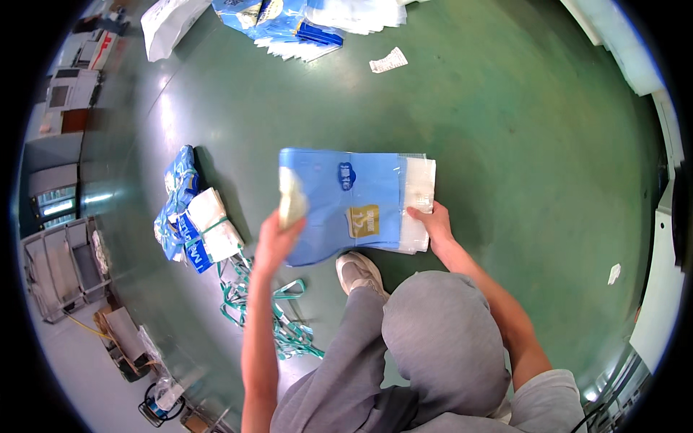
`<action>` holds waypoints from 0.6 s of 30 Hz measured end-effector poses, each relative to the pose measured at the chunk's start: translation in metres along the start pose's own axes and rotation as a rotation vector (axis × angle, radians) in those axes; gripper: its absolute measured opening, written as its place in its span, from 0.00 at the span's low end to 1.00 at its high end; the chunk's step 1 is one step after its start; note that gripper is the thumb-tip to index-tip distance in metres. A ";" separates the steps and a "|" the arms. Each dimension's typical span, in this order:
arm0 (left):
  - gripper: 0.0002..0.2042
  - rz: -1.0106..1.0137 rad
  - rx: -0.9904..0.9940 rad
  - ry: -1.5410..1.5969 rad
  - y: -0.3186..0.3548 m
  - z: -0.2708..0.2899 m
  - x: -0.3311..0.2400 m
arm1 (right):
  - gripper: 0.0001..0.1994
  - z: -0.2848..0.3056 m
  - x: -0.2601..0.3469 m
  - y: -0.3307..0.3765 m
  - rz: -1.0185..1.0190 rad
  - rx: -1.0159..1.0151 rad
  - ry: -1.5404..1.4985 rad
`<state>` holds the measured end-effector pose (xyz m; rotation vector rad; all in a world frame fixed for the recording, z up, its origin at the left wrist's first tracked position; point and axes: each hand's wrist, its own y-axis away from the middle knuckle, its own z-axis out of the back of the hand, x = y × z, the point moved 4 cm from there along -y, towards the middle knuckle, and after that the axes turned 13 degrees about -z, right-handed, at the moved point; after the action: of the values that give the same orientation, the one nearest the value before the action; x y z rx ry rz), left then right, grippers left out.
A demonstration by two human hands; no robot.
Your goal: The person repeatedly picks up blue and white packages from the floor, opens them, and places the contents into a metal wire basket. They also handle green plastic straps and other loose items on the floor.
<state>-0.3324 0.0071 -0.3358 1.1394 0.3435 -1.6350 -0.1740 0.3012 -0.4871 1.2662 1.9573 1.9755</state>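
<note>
"How are the fingers?"
"Right hand (436, 221): thumb on top, pinching the pale end of the blue bag stack (325, 209); its other fingers are mostly hidden. The left hand (277, 239) blurs at the opposite edge; I can't tell its grip."
"Where's the stack?"
"Between both hands, over the green floor (520, 166)."
"Printing?"
"A dark-blue badge (347, 175) and gold square (363, 221), both lettered."
"Farther out?"
"Blue packaging (278, 27), cut off at the top."
</note>
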 end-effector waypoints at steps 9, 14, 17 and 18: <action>0.24 0.149 -0.059 0.317 -0.027 0.080 0.121 | 0.24 -0.033 0.005 -0.004 0.131 -0.022 0.168; 0.31 -0.004 -0.189 -0.008 -0.034 0.088 0.160 | 0.26 -0.024 0.005 -0.006 0.101 -0.107 0.326; 0.34 -0.224 -0.301 -0.314 -0.035 0.074 0.160 | 0.24 -0.020 0.017 0.016 0.363 -0.181 0.370; 0.31 -0.176 -0.272 -0.588 -0.036 0.056 0.154 | 0.23 -0.015 0.015 0.019 0.428 -0.228 0.390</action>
<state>-0.3887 -0.1092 -0.4433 0.4028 0.2730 -1.9226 -0.1836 0.2949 -0.4615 1.4166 1.6199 2.7431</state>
